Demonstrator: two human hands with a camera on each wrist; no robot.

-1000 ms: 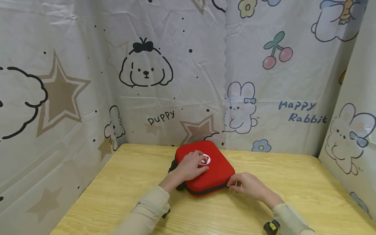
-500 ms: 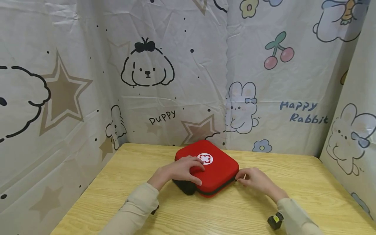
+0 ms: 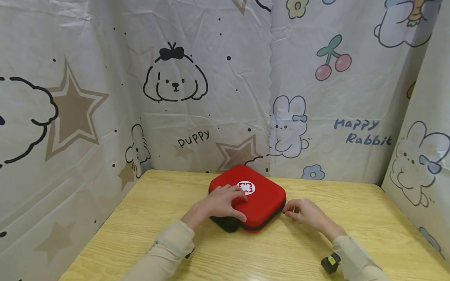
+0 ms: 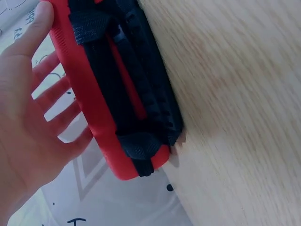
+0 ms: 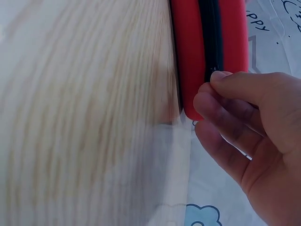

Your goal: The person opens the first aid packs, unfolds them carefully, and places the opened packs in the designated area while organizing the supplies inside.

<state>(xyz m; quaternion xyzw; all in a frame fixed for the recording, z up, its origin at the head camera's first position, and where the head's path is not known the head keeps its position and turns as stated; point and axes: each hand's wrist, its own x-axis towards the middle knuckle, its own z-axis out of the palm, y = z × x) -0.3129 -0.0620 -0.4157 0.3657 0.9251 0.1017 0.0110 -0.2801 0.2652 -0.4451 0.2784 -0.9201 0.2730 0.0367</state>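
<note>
A red hard-shell case (image 3: 261, 205) with a round white emblem lies flat on the table. My left hand (image 3: 220, 201) rests on its top at the left, fingers spread and slightly bent. In the left wrist view, the case's black handle (image 4: 146, 75) and webbing strap (image 4: 106, 75) face the camera. At the right corner, my right hand (image 3: 305, 212) pinches the zipper pull between thumb and index finger. The black zipper (image 5: 210, 33) runs along the case's side in the right wrist view, and looks closed where it shows. Fingertips mostly hide the pull.
The pale wooden table (image 3: 140, 218) extends around the case on all sides. A printed curtain (image 3: 197, 117) with cartoon animals stands behind and at both sides. Each wrist wears a small black camera; the right one (image 3: 330, 263) hangs below the sleeve.
The case has turned a little, its right corner shifting right. My right hand has moved right and slightly up with it, while my left hand has slid back from the emblem toward the handle side.
</note>
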